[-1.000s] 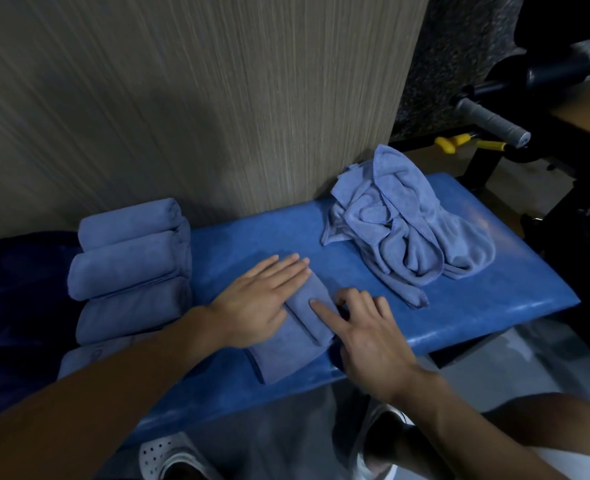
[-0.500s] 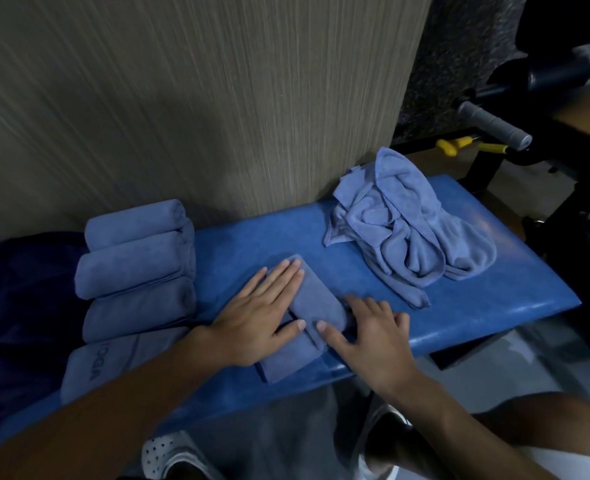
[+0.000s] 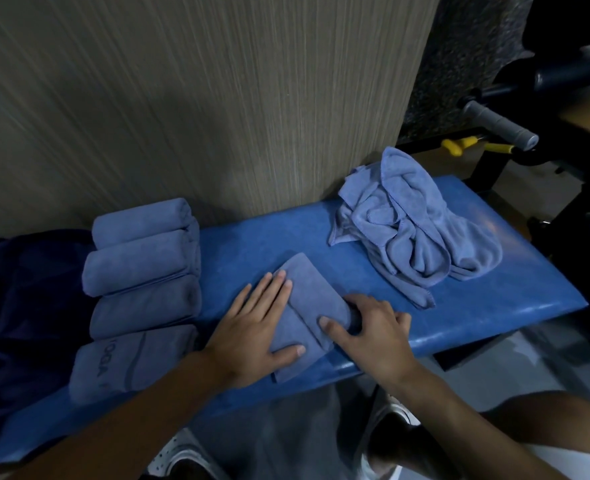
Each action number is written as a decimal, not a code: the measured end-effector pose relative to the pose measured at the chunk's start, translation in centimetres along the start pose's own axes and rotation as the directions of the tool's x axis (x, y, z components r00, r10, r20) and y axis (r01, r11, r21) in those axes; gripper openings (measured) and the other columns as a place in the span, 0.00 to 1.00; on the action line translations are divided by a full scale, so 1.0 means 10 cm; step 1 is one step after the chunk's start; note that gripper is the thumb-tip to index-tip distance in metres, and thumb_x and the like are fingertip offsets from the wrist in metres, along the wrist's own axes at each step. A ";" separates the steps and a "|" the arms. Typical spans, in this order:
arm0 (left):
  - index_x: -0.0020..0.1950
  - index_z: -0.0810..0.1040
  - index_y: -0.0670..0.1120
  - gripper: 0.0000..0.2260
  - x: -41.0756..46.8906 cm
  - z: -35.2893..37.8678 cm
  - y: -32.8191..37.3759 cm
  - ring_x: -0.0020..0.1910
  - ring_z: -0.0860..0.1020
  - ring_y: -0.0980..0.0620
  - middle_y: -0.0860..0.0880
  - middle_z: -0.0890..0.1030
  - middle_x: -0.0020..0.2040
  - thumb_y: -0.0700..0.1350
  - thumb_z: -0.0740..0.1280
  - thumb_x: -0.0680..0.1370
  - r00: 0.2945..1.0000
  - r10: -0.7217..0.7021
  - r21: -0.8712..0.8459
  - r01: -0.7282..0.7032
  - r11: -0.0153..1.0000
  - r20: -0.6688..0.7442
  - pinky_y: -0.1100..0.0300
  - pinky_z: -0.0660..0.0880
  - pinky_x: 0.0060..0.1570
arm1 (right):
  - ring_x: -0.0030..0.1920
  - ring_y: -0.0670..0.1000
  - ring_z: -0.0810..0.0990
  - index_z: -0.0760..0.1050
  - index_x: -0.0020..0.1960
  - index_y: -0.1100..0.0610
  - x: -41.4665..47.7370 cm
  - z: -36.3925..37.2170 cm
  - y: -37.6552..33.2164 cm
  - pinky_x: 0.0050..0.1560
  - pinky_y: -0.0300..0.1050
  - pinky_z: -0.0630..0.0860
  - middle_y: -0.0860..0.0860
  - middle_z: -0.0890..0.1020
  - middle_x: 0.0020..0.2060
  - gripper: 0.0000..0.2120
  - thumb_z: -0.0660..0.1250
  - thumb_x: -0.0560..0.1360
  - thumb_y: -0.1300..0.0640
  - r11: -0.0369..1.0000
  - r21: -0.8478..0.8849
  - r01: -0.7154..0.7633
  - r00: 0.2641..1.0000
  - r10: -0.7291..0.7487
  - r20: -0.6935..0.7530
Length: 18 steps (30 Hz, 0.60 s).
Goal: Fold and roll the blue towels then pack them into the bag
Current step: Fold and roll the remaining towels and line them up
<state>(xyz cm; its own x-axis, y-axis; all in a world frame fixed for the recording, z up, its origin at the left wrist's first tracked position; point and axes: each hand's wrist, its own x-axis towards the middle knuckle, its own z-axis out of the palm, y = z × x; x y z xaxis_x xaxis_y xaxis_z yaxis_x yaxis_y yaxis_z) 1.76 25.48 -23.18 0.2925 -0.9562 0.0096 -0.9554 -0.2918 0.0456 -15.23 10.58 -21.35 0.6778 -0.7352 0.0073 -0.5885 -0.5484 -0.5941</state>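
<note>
A: How will the folded towel (image 3: 307, 296) handle for us?

B: We judge it light, soft and limp, a napped cloth with no stiffness of its own. It should slide little on the padded table (image 3: 494, 306), but its layers will slip apart if we let go. We would take it at a short end, all layers pinched together, and keep the other palm flat on it so the fold holds while the roll starts.

A: Where does it lie, and what are our hands doing?

B: It lies on the table, partly under both hands. Our left hand (image 3: 252, 327) is flat on its left half, fingers straight, pressing down. Our right hand (image 3: 373, 330) has its thumb on top and its fingers bent at the right-hand edge, pinching that edge as far as we can see.

A: And its look?

B: It is a dull grey-blue strip, narrow, running away from us at a slant, with one layer's edge showing as a step along the top. To the left of the left hand, rolled towels (image 3: 141, 261) of the same cloth are stacked by the wall (image 3: 217, 98), with a flat blue piece with lettering (image 3: 130, 362) nearest us. Beyond the right hand's fingers lies a heap of crumpled towels (image 3: 414, 237), not yet folded. The dark blue fabric (image 3: 27, 306) further left may be the bag; we cannot tell
</note>
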 end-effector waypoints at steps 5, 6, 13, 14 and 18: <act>0.78 0.37 0.51 0.43 0.10 -0.02 0.06 0.78 0.37 0.53 0.53 0.38 0.79 0.72 0.50 0.73 0.999 -0.036 -0.003 0.036 0.999 0.018 0.49 0.44 0.76 | 0.55 0.45 0.74 0.70 0.62 0.46 0.08 -0.07 -0.02 0.56 0.41 0.56 0.41 0.77 0.49 0.26 0.74 0.67 0.42 0.979 0.193 -0.064 0.998 0.066 -0.006; 0.78 0.35 0.52 0.42 0.12 -0.02 0.08 0.78 0.36 0.54 0.54 0.36 0.79 0.72 0.49 0.73 0.998 -0.056 -0.014 0.056 0.998 0.018 0.49 0.43 0.76 | 0.56 0.45 0.73 0.69 0.64 0.48 0.10 -0.09 -0.01 0.57 0.40 0.56 0.42 0.77 0.49 0.28 0.74 0.68 0.44 0.972 0.225 -0.075 0.997 0.080 -0.012; 0.79 0.37 0.54 0.40 0.04 -0.04 0.10 0.77 0.36 0.55 0.56 0.34 0.78 0.71 0.49 0.74 0.997 -0.071 -0.099 0.071 0.993 0.002 0.51 0.43 0.77 | 0.57 0.50 0.76 0.73 0.63 0.52 0.15 -0.04 0.04 0.63 0.56 0.70 0.47 0.77 0.55 0.29 0.77 0.65 0.48 0.961 0.276 -0.025 0.999 0.016 0.032; 0.79 0.37 0.54 0.40 0.03 -0.05 0.08 0.77 0.35 0.55 0.56 0.35 0.78 0.71 0.49 0.74 0.998 -0.066 -0.092 0.066 0.994 -0.001 0.51 0.42 0.77 | 0.56 0.50 0.77 0.73 0.62 0.52 0.14 -0.02 0.03 0.62 0.56 0.71 0.47 0.78 0.54 0.29 0.77 0.64 0.49 0.956 0.291 -0.013 1.000 0.005 0.028; 0.80 0.54 0.49 0.37 0.02 -0.11 0.11 0.79 0.50 0.52 0.51 0.53 0.80 0.65 0.55 0.75 0.984 -0.086 -0.171 0.059 0.983 -0.153 0.52 0.52 0.75 | 0.54 0.51 0.76 0.72 0.61 0.53 0.09 0.03 0.02 0.57 0.54 0.72 0.47 0.76 0.54 0.28 0.76 0.64 0.49 0.955 0.255 0.151 0.988 -0.138 -0.066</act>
<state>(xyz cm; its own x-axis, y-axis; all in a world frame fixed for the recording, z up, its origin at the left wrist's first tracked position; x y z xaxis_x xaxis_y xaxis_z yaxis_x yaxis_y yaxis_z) 0.85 25.01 -22.00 0.3764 -0.9128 0.1584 -0.9152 -0.3399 0.2163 -14.61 9.96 -21.66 0.7223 -0.6768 0.1422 -0.3478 -0.5332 -0.7712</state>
